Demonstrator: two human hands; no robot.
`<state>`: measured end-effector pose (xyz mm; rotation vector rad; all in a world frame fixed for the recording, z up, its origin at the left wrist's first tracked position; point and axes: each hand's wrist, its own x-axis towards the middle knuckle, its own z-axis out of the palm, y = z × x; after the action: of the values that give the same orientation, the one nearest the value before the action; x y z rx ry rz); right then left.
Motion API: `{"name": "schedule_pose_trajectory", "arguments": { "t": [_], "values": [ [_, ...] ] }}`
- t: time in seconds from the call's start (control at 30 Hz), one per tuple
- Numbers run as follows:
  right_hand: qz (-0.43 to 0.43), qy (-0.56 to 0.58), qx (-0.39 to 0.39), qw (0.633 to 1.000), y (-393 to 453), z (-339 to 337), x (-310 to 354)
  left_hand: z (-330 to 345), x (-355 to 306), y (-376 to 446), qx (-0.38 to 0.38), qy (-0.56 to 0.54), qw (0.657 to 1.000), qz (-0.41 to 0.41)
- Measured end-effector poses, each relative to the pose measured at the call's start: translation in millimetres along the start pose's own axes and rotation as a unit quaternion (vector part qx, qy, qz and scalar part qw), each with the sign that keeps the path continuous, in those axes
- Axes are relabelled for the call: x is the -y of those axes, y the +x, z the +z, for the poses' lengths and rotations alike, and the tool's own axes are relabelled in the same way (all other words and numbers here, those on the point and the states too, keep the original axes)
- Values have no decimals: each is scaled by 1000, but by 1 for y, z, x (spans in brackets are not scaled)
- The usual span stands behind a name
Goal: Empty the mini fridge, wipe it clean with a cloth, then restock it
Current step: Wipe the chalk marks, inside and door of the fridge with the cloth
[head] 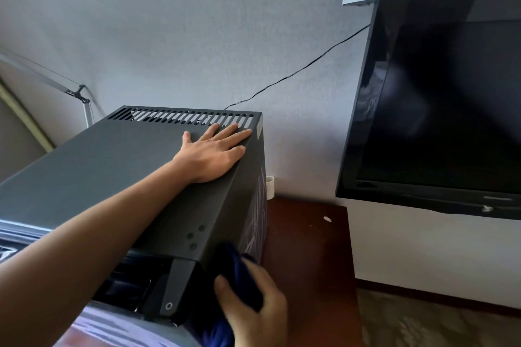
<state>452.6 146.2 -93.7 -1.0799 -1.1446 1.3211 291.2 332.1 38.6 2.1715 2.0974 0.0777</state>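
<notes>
Gripping a bunched dark blue cloth (242,279), the right hand (253,307) presses it against the right side of the black metal mini fridge (112,166), low near its front corner. Flat on the fridge's top, the left hand (214,153) rests with fingers spread, near the rear vent slots (183,115).
</notes>
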Motion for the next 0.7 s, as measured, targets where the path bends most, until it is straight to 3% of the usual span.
{"name": "schedule_pose_trajectory", "arguments": {
  "t": [0.17,0.3,0.43,0.7],
  "values": [
    [-37,-34,43,998,-18,-4,-2,0,0,-1,2,5,1000,1],
    [4,34,6,999,20,-3,-4,2,0,0,-1,7,1000,5],
    [20,73,13,997,94,-7,1,2,0,1,-5,7,1000,6],
    [3,47,-35,998,273,-9,6,3,3,3,-11,-9,1000,8]
  ]
}}
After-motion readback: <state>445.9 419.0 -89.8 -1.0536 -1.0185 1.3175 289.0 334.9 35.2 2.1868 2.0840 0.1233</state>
